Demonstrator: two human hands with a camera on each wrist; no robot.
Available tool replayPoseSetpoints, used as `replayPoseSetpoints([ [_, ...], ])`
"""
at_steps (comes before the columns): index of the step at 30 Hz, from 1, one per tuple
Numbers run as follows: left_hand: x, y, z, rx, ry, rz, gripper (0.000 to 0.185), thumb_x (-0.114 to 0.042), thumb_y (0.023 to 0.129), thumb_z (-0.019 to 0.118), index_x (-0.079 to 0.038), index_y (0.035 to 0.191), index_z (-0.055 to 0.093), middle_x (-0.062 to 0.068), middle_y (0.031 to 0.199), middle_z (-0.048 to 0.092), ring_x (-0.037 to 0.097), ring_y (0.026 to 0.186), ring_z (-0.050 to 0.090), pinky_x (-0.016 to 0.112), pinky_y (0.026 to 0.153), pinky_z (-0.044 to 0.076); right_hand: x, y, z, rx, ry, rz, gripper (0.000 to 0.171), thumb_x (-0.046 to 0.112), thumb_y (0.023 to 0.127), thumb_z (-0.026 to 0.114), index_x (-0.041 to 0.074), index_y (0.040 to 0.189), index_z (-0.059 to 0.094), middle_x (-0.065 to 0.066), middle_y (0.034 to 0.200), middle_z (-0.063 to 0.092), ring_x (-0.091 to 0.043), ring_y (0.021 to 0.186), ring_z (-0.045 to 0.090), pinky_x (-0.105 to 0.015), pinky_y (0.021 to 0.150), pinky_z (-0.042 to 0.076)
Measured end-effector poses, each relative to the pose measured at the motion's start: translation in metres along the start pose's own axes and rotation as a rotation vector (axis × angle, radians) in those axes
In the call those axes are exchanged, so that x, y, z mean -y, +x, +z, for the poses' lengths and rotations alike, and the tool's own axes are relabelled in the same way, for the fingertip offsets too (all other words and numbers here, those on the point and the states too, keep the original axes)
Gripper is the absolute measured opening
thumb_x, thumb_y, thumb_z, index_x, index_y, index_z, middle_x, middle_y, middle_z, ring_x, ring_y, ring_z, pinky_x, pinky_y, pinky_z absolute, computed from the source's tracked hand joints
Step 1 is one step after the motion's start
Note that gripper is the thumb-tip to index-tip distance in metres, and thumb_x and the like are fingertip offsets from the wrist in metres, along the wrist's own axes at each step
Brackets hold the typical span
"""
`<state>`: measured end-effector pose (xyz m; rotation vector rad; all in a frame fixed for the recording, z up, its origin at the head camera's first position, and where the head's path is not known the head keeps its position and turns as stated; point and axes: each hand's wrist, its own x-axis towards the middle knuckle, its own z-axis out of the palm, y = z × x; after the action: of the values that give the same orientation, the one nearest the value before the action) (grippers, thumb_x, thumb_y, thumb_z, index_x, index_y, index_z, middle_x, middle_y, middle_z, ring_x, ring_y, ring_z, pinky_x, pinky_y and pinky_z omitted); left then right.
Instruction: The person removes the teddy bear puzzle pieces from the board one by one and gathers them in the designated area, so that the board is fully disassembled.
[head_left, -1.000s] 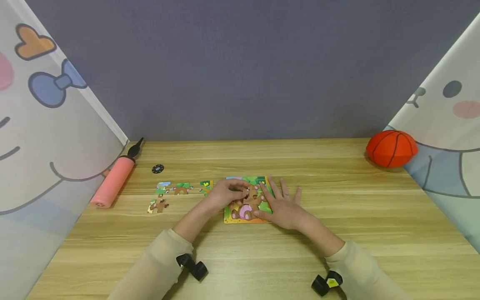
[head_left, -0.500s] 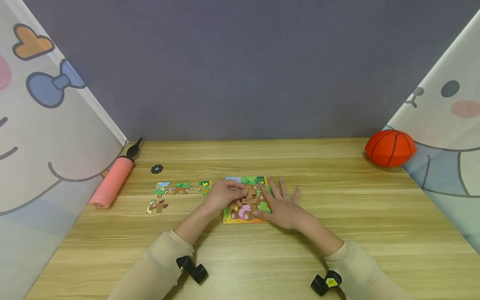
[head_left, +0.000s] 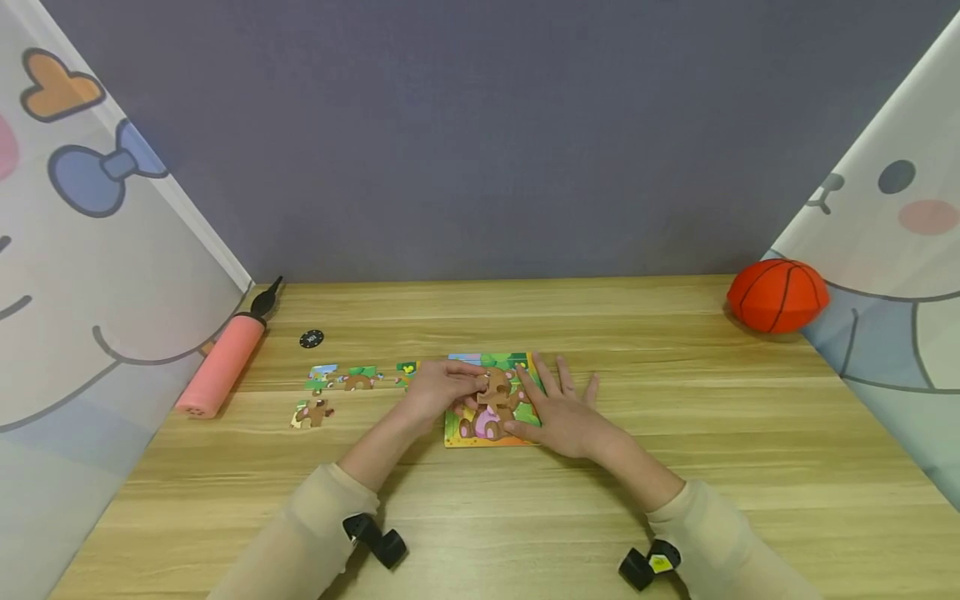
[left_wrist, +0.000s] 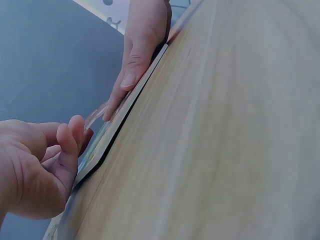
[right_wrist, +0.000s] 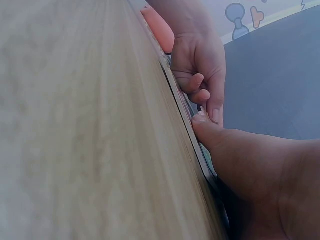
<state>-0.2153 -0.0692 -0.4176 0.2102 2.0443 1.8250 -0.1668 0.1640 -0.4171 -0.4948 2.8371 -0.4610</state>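
My left hand [head_left: 441, 392] pinches a brown bear-head jigsaw piece [head_left: 495, 388] between thumb and fingers, over the upper middle of a colourful jigsaw board [head_left: 491, 442]. In the left wrist view the piece [left_wrist: 95, 116] stands tilted up from the board. The board's picture is a seated bear with a pink belly among green. My right hand [head_left: 570, 423] lies with fingers spread over the board's right edge, thumb on its lower right part. The right wrist view has its thumb [right_wrist: 207, 131] on the board close to the left hand's fingertips.
Several loose jigsaw pieces [head_left: 360, 379] lie left of the board. Behind them is a black round chip [head_left: 311, 339]. A pink hand pump [head_left: 225, 367] lies at the table's left edge, and a red ball with black lines [head_left: 777, 296] sits at the back right.
The left hand has shifted slightly left with the bear-head piece, which sits a little farther left over the board. My right hand keeps its place on the board.
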Motion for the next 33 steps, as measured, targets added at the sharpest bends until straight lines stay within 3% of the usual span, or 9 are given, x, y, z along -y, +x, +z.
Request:
replayPoseSetpoints([
  [10,0.0,-0.008,-0.013,-0.01,-0.052,-0.012,0.025,-0.008,0.095,0.07,0.004,0.117,0.07,0.014,0.091,0.072,0.013,0.063,0.064,0.021,0.052,0.049,0.001,0.0,0.0,-0.008,-0.006,0.003,0.093,0.072,0.095,0.046,0.019,0.164,0.011,-0.012,0.168,-0.008,-0.047,0.149,-0.012,-0.084,0.099,-0.011],
  [17,0.002,-0.012,-0.022,-0.028,-0.03,-0.003,0.025,-0.005,0.094,0.069,0.004,0.118,0.07,0.015,0.095,0.073,0.014,0.062,0.065,0.021,0.052,0.049,0.001,0.0,0.0,-0.018,0.003,0.0,0.094,0.072,0.095,0.046,0.018,0.164,0.012,-0.013,0.168,-0.007,-0.048,0.149,-0.012,-0.084,0.099,-0.011],
  [24,0.002,-0.017,-0.029,-0.027,-0.04,-0.008,0.027,-0.006,0.095,0.069,0.002,0.121,0.069,0.016,0.102,0.073,0.016,0.065,0.066,0.02,0.053,0.05,0.0,-0.001,0.002,-0.031,0.027,0.004,0.104,0.073,0.093,0.05,0.01,0.163,0.006,-0.012,0.169,-0.005,-0.046,0.149,-0.012,-0.083,0.099,-0.012],
  [33,0.005,-0.024,-0.037,-0.029,-0.017,0.006,0.029,-0.01,0.095,0.072,0.002,0.121,0.069,0.014,0.098,0.072,0.015,0.065,0.064,0.021,0.053,0.05,0.001,0.0,0.001,-0.033,0.0,0.048,0.116,0.077,0.089,0.052,0.003,0.161,0.0,-0.016,0.167,-0.01,-0.042,0.151,-0.012,-0.08,0.104,-0.009],
])
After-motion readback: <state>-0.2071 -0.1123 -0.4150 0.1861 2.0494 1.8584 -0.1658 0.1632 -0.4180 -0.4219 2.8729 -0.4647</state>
